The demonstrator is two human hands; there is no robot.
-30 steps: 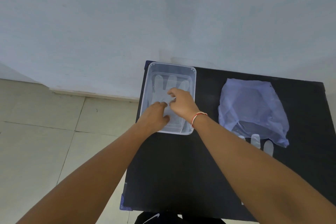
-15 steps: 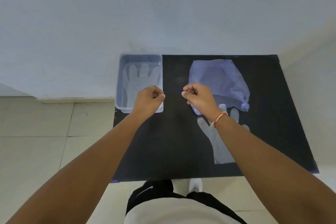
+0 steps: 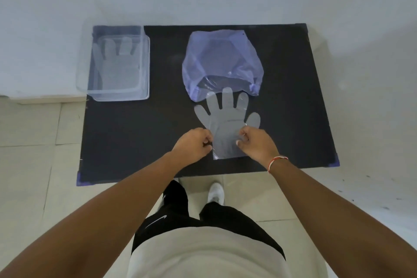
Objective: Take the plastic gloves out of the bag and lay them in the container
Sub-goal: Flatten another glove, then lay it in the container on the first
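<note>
Moved off the container since a second ago: both hands now down at the near middle of the worktop, closing on a second glove.

Black worktop (image 3: 135,137), set against the pale wall, near edge just above the person's shoes. Clear container (image 3: 144,63) at the far left corner, its left rim seemingly overhanging the worktop's left edge, one plastic glove (image 3: 117,67) already flat inside. Purple bag (image 3: 222,61) at far centre, mouth toward the person, more clear film just inside the mouth. Second glove (image 3: 226,126) flat on the worktop, fingertips touching the bag's mouth, cuff near the front edge.

Left hand (image 3: 191,144) curled shut, fingertips pinched at the glove's left cuff edge. Right hand (image 3: 257,144) likewise curled, pinching the right edge; actual hold on the thin film likely but hard to confirm.

Step in hand, by judgement: pick-up of the second glove. Next: lift level, keep it spread, carry left and away, lay flat over the first glove.

Open dark surface between glove and container, nothing in the path. Little room to spare at the container's left rim and the worktop's near edge.
</note>
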